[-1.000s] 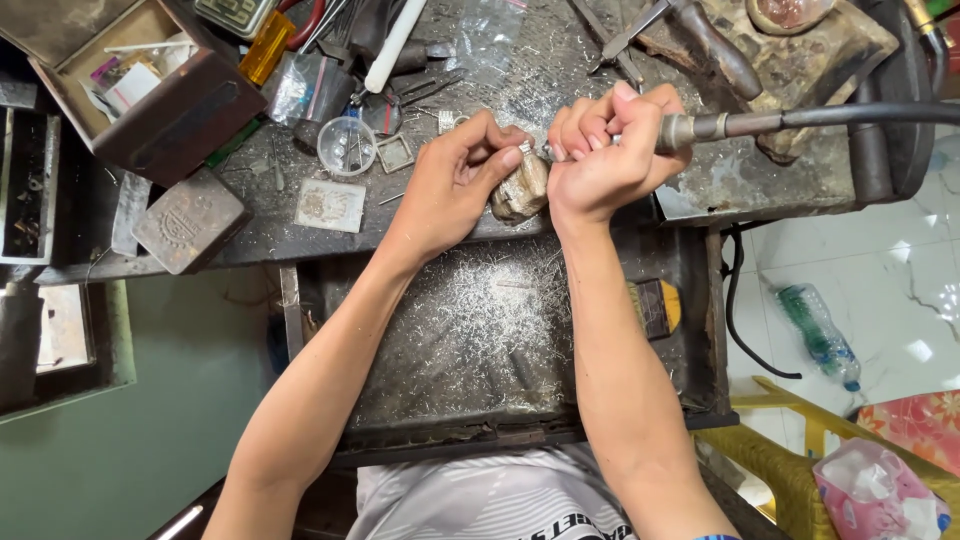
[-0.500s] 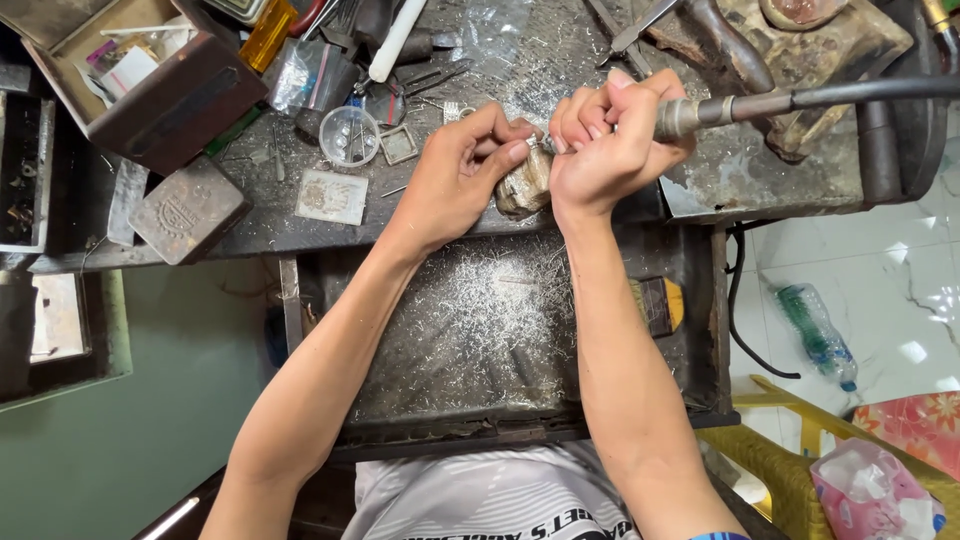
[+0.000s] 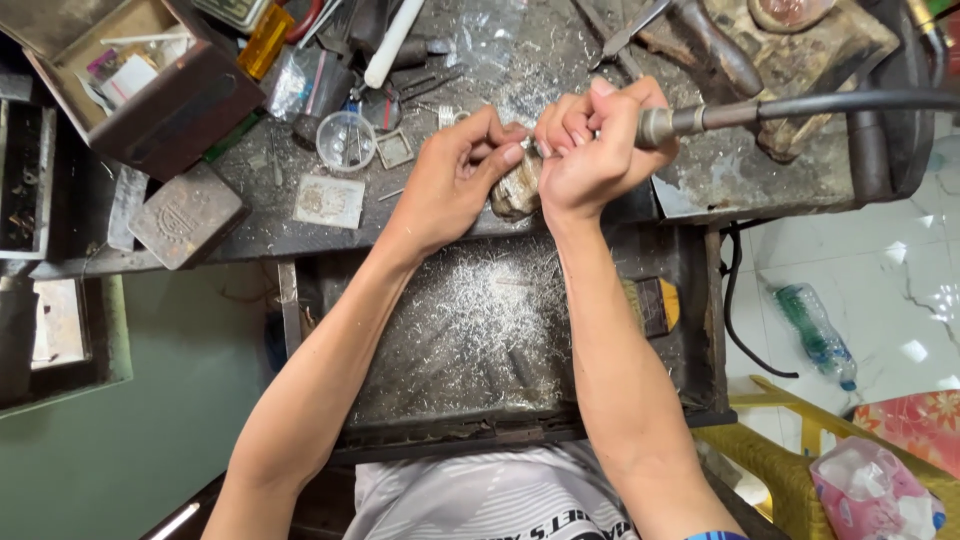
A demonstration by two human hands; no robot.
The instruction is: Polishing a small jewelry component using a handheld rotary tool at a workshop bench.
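Grey dusty tabletop (image 3: 560,60), silver handpiece (image 3: 690,122) with black hose (image 3: 850,102), brown box (image 3: 160,95), amber bottle (image 3: 265,40), green plastic bottle (image 3: 815,330), pink floral cloth (image 3: 915,425), white shirt (image 3: 490,500), silver filings in tray (image 3: 480,320).

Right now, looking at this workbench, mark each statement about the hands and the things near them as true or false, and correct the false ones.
1. The right hand grips a rotary handpiece with a dark flexible shaft. True.
2. The left hand rests flat on the bench, away from the right. False: its fingertips pinch at the tool's tip, close against the right hand.
3. The open drawer tray under the forearms is strewn with pale metal filings. True.
4. A plastic bottle stands upright on the bench. False: it lies on the tiled floor.
5. A small clear round cup sits left of the hands. True.
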